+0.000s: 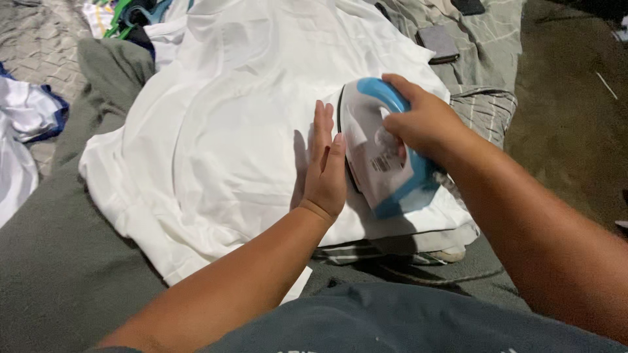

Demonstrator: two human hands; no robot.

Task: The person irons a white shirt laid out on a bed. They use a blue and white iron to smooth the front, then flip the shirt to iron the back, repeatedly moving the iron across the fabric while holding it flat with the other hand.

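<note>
I see open white garment [222, 137] across centre and left of frame, free to cross | centre-right blocked by iron [379, 147], left hand [325, 167] flat just beside it | upper left: hangers [134, 16] and bunched cloth [26, 111] | upper right: dark wallet [438, 42].

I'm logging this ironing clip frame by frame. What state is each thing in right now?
White garment: spread flat on the grey blanket, still creased.
Iron: sole down on the garment, gripped by its blue handle.
Right hand: closed around the iron's handle.
Left hand: open, on edge against the cloth beside the iron.
Grey blanket: laid out under the garment.
Dark flat case: lying closed on the striped cloth.
</note>
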